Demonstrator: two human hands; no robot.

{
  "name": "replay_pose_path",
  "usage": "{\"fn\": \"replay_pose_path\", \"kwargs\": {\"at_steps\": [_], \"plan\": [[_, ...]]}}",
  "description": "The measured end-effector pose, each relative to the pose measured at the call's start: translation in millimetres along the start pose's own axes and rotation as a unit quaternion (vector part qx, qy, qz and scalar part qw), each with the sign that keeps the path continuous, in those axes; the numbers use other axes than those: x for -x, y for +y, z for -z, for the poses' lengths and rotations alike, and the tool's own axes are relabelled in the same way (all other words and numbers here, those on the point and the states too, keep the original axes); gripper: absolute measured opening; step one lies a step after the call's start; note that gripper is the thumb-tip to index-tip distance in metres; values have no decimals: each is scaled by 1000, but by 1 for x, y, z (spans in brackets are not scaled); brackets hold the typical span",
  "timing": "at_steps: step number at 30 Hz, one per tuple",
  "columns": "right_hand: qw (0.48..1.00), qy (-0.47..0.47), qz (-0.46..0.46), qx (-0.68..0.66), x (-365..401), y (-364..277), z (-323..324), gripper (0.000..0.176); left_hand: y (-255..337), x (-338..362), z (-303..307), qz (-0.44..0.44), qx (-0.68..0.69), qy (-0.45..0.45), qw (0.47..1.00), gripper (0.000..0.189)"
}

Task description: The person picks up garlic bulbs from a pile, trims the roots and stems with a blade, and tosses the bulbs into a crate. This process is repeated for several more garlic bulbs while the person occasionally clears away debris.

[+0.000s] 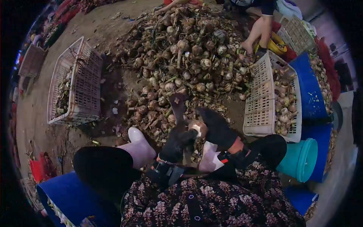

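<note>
My left hand (177, 140), in a dark glove, is closed round a dark tool (177, 106) whose flat, broad end points up and away from me. In my right hand (217, 128), also gloved, is a garlic bulb (198, 128) with a pale patch facing the left hand. Both hands are close together above my boots, the bulb between them. Just beyond them lies a large heap of garlic bulbs (206, 63) with stalks and loose skins.
Plastic crates stand at left (85, 81) and right (261, 100), the right one holding bulbs. Blue containers (310, 87) and a teal bucket (298, 160) are on the right. Another blue container (79, 196) is at lower left. A person's bare legs (261, 32) are behind the heap.
</note>
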State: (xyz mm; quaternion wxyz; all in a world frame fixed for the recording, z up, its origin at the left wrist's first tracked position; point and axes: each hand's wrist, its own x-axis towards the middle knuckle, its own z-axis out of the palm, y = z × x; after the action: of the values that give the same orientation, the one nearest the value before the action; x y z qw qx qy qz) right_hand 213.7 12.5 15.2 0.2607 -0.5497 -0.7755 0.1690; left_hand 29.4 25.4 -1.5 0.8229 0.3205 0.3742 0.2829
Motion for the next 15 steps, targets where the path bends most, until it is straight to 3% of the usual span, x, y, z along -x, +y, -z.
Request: {"fn": "replay_pose_path", "kwargs": {"at_steps": [2,3,4,6,8,10,12,13,15], "plan": [[999,17,-35,-34,-5,-3,6,54,2,1,4,-15,-27,-19,999,36],[959,7,-164,-229,3,9,0,57,5,4,3,-31,-35,-27,999,36],[866,-4,-283,-412,9,22,-7,59,3,2,4,-54,-67,-30,996,37],[744,-24,-373,-554,27,32,-15,55,-10,-7,8,-110,-154,-28,982,38],[784,-42,-345,-515,29,5,-7,43,-12,-8,6,-160,-272,-33,948,39],[923,-71,-161,-342,32,14,-4,35,-3,2,-1,-194,-392,-46,898,41],[958,-79,-114,-252,36,24,-9,32,-9,0,4,-123,-291,-64,947,39],[949,-73,-164,-260,36,27,-15,32,-13,-2,7,-88,-238,-72,965,38],[938,-60,-228,-252,35,25,-16,29,-21,-9,13,-123,-356,-42,925,35]]}}
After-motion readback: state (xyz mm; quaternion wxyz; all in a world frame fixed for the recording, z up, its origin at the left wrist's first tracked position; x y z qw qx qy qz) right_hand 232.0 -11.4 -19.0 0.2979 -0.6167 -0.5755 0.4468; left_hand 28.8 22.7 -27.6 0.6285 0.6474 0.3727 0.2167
